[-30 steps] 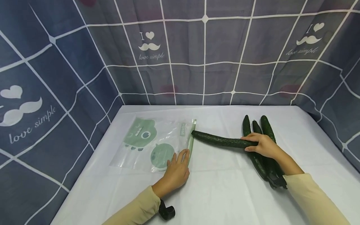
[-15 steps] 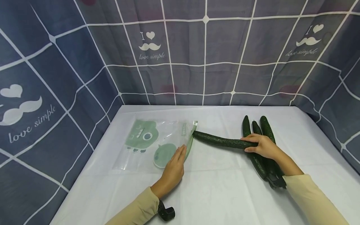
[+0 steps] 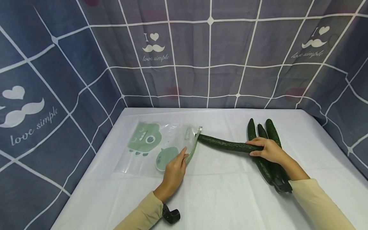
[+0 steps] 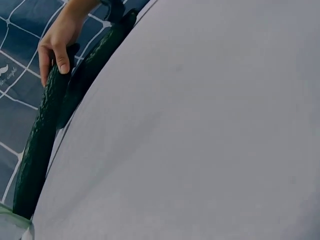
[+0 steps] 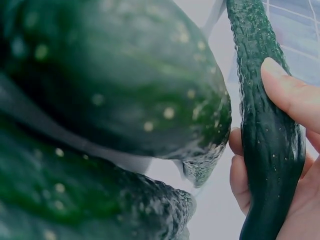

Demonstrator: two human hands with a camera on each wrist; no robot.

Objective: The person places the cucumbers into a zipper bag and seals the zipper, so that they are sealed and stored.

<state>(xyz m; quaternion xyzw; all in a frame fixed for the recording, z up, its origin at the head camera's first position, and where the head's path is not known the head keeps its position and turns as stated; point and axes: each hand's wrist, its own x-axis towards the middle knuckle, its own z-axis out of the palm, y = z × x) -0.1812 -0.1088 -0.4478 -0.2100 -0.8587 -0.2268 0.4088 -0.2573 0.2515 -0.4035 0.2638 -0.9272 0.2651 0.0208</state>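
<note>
My right hand [image 3: 267, 148] grips one end of a long dark green cucumber [image 3: 227, 143], which points left. Its far tip is right at the green-edged mouth of a clear zip bag [image 3: 175, 127] printed with green cartoon animals. At the near part of that mouth, my left hand [image 3: 172, 172] pinches the green edge. The left wrist view shows the cucumber [image 4: 37, 145] meeting the bag's green rim [image 4: 15, 217]. Up close in the right wrist view, thumb and fingers wrap the cucumber [image 5: 270, 150]. Beneath the right hand lie several more cucumbers [image 3: 263, 167], partly hidden by it.
A white cloth covers the table [image 3: 218, 198]. Dark checked curtains [image 3: 224, 57] rise behind it and along both sides. A black wrist-worn device [image 3: 171, 216] sticks out below the left sleeve.
The left hand has shifted slightly left along the bag's mouth, from lying flat on it to pinching its edge. The green edge now bends. The right hand and its cucumber have barely moved.
</note>
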